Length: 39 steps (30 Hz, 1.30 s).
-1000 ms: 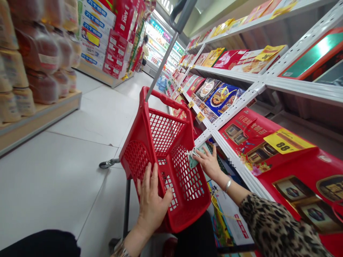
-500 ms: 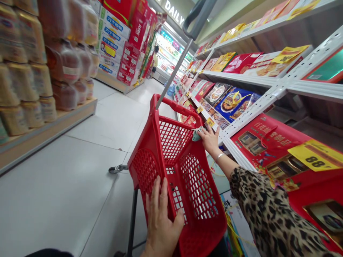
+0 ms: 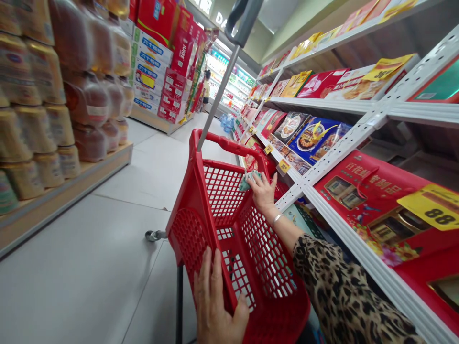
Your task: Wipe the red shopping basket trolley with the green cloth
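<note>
Since the last frame, your right hand (image 3: 263, 193) has shifted left over the basket (image 3: 267, 258), with the packet (image 3: 246, 181) pinched in its fingers near the far rim. Your left hand (image 3: 218, 306) stays clamped on the basket's near wall. Loosen that pinch and the packet could slip past the rim to the floor; knock the shelf (image 3: 358, 251) and its boxes (image 3: 373, 205) could fall. Counted: 2 hands, 1 basket, 1 packet, 1 pole (image 3: 218, 91), and 1 shopper (image 3: 206, 86) far off.
</note>
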Tool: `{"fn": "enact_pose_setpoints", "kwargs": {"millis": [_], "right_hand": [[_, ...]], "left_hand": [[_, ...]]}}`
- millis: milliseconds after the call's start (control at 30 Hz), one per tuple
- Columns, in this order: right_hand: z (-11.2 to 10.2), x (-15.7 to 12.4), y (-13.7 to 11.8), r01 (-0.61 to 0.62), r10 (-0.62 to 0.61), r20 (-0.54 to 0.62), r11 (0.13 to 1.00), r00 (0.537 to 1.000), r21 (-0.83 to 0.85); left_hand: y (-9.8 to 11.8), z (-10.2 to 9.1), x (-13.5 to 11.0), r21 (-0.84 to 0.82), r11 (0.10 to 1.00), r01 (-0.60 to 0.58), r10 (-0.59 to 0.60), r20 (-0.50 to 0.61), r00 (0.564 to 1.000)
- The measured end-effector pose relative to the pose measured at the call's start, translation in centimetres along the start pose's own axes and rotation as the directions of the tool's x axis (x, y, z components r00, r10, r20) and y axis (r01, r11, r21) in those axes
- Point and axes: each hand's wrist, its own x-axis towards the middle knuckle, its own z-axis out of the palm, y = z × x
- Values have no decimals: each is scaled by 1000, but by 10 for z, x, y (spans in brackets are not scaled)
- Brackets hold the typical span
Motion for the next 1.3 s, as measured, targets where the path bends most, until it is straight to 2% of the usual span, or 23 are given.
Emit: {"fn": "enact_pose_setpoints", "kwargs": {"millis": [133, 200, 300, 400, 567, 800, 1033, 1100, 1167, 1233, 1300], "right_hand": [[3, 4, -46, 227, -219, -93, 970, 971, 86], [4, 8, -75, 366, -352, -129, 925, 927, 107], [6, 20, -113, 544, -525, -162, 831, 836, 112], [10, 35, -128, 611, -595, -147, 783, 790, 118], [20, 42, -108, 588, -579, -101, 799, 809, 127], [29, 17, -55, 504, -501, -47, 860, 864, 82], [18, -9, 2, 356, -356, 166, 934, 920, 30], [14, -13, 8, 313, -310, 198, 950, 930, 13], [10, -15, 5, 322, -319, 188, 947, 929, 17], [7, -15, -7, 384, -385, 136, 923, 913, 34], [6, -14, -27, 475, -478, 59, 878, 876, 60]], "left_hand": [[-12, -4, 4, 25, 997, -69, 69, 15, 998], [-12, -6, 6, 30, 997, -66, 65, 14, 998], [-8, -7, 6, 21, 1000, 4, -4, -8, 1000], [-4, -8, 4, 17, 999, 33, -33, -1, 999], [-5, -15, 3, 19, 999, 39, -40, 25, 999], [-4, -23, 7, 5, 1000, 25, -25, 53, 998], [-5, -21, 7, -5, 1000, 25, -25, 60, 998], [-6, -19, 7, -7, 999, 32, -32, 56, 998], [-6, -18, 6, -12, 999, 31, -31, 49, 998], [-6, -17, 6, -20, 999, 25, -25, 42, 999], [-6, -17, 5, -23, 999, 27, -26, 43, 999]]}}
